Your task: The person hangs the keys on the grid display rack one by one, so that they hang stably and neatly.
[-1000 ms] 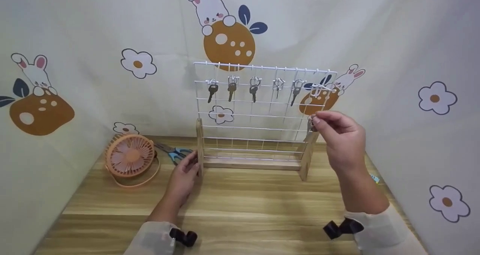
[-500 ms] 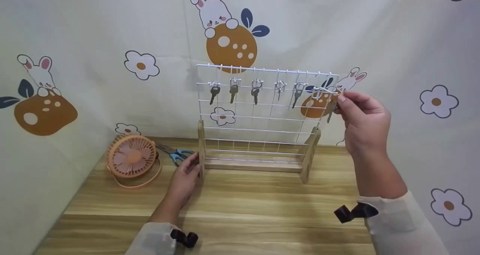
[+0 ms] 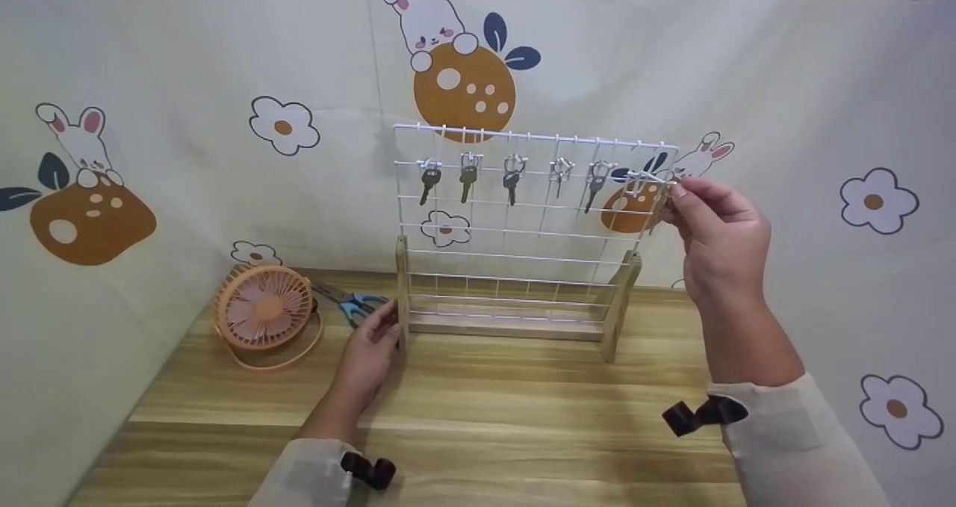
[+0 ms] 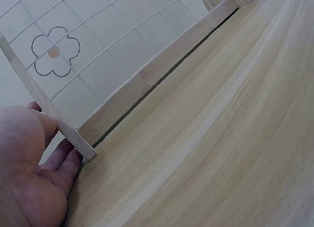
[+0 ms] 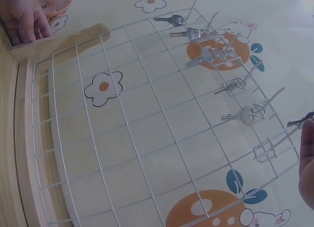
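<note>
My right hand [image 3: 726,242] pinches a key [image 5: 296,122] beside the outer tip of the hook at the upper right of a white wire rack [image 3: 515,253]. Fingers cover part of this key in the head view. That hook [image 5: 265,149] bears no key. Along the same row hang several keys, among them a key [image 3: 429,182] at the far left and a key [image 3: 595,186] nearest my right hand. Low on the left, my left hand [image 3: 367,354] holds the foot of the rack's wooden leg [image 4: 81,143], its fingers partly hidden behind the wood.
An orange fan [image 3: 263,309] stands on the wooden table [image 3: 478,417] left of the rack. Blue-handled scissors [image 3: 351,302] lie between the fan and the rack. Behind hangs a printed cloth [image 3: 321,44] with rabbits and flowers.
My right hand has risen and moved right with the key, from the rack's right leg to the bare hook's tip, then slightly left. My left hand stays at the left leg.
</note>
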`<state>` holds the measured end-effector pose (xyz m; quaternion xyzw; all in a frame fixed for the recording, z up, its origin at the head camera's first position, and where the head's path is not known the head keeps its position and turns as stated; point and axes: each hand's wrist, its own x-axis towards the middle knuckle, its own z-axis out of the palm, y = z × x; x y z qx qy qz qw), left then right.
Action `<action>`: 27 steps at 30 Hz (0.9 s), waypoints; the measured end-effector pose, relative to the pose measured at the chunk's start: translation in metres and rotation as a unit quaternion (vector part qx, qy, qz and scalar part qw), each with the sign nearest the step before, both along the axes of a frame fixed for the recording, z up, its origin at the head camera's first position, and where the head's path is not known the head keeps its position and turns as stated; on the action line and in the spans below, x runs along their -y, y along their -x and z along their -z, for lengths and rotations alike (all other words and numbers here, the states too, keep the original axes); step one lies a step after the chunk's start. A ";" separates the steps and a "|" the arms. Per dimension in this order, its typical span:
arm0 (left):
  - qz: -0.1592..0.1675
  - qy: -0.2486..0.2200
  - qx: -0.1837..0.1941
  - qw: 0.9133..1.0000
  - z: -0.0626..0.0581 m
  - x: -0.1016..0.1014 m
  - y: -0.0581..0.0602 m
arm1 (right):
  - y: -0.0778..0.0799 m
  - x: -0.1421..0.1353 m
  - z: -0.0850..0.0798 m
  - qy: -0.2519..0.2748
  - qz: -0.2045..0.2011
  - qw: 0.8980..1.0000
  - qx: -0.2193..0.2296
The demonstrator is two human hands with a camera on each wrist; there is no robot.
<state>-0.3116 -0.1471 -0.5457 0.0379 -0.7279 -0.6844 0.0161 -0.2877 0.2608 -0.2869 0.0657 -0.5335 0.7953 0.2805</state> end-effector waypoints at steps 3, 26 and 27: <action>0.006 0.000 -0.008 1.000 0.000 0.001 -0.001 | -0.001 -0.002 0.005 -0.006 0.004 1.000 0.015; 0.023 -0.020 0.025 0.999 -0.007 -0.002 -0.002 | 0.000 -0.028 0.088 -0.121 0.095 0.984 0.090; 0.024 -0.020 0.028 0.999 -0.010 -0.001 -0.003 | 0.000 -0.030 0.092 -0.144 0.104 0.979 0.100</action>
